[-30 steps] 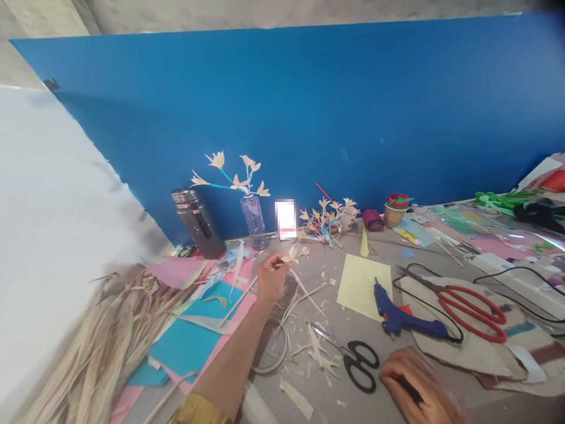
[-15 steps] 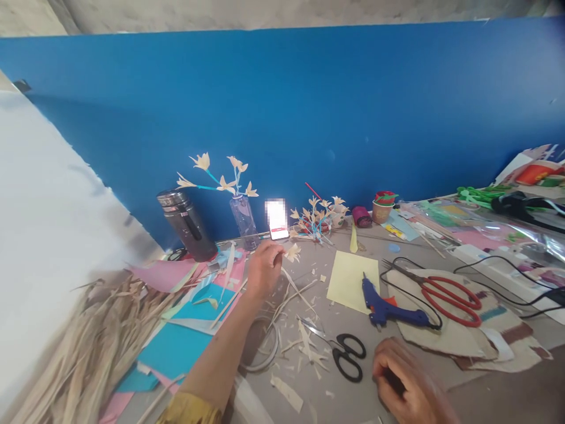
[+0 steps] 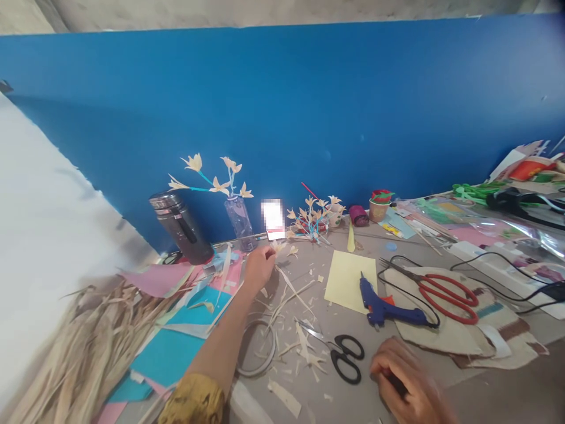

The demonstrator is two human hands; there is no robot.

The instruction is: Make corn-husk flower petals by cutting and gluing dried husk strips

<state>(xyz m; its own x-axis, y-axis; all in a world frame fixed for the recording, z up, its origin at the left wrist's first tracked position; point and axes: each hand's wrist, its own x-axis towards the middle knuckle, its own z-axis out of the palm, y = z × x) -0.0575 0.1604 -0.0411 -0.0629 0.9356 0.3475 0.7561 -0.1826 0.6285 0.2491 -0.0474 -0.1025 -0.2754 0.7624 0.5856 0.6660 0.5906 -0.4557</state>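
My left hand (image 3: 259, 268) reaches to the middle of the table, its fingers pinched at a small cream flower (image 3: 278, 246) that shows just past the fingertips. Another loose cream flower (image 3: 292, 251) lies a little to the right. Low on the right, my right hand (image 3: 404, 377) rests with curled fingers and nothing visible in them. Beside it are black-handled scissors (image 3: 347, 358), their blades among pale scraps (image 3: 304, 347). A blue glue gun (image 3: 392, 309) lies beyond my right hand, its nozzle over a yellow paper square (image 3: 348, 277).
Cream flowers stand in a clear bottle (image 3: 239, 221); more are bunched in a cluster (image 3: 313, 219). A dark thermos (image 3: 180, 227) and a lit phone (image 3: 274, 221) stand at the back. Dried husks (image 3: 83, 347) cover the left. Red-handled scissors (image 3: 450, 294) and a power strip (image 3: 498, 277) lie right.
My left hand has shifted slightly left, and the flower at its fingertips now shows apart from the loose one. My right hand stays curled in place. The view has turned slightly.
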